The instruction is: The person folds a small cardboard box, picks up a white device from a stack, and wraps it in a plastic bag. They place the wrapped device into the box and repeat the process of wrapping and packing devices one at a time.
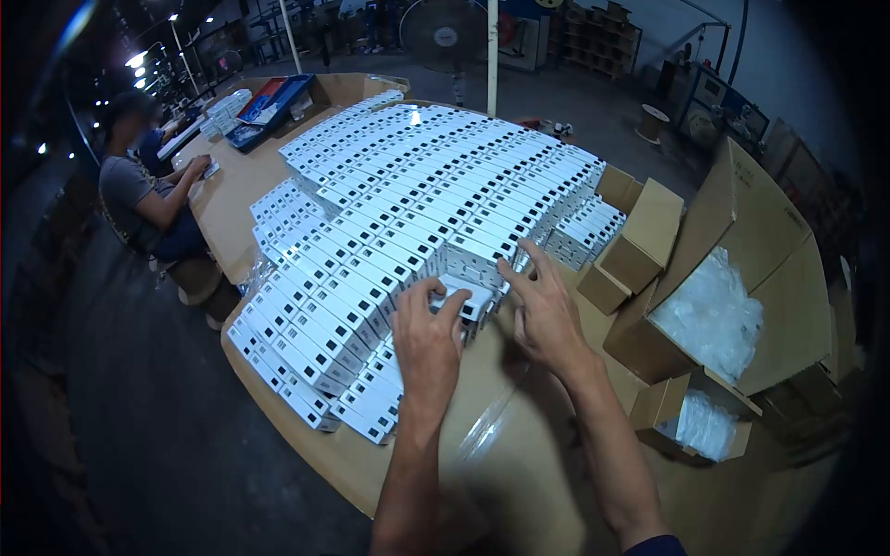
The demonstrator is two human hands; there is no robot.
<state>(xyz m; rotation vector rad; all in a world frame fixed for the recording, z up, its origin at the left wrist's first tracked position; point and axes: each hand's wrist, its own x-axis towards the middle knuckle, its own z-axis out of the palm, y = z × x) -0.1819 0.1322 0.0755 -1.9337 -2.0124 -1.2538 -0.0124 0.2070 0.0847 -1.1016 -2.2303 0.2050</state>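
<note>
Stacked rows of white rectangular units [408, 213], each with a small black square at its end, cover much of the table. At the near edge of the stack, my left hand [429, 324] has its thumb and fingers closed on one white unit [468, 298]. That unit lies lower than the top layer, in a gap in front of the stack. My right hand [545, 306] is just right of it, fingers apart, with fingertips near the stack's corner and nothing visibly held.
Right of the stack stand small open cartons [644, 227], a large carton [769, 232] and a low box [663, 417], the last two holding clear plastic bags. A co-worker [139, 185] sits at the far left near red and blue trays [278, 107].
</note>
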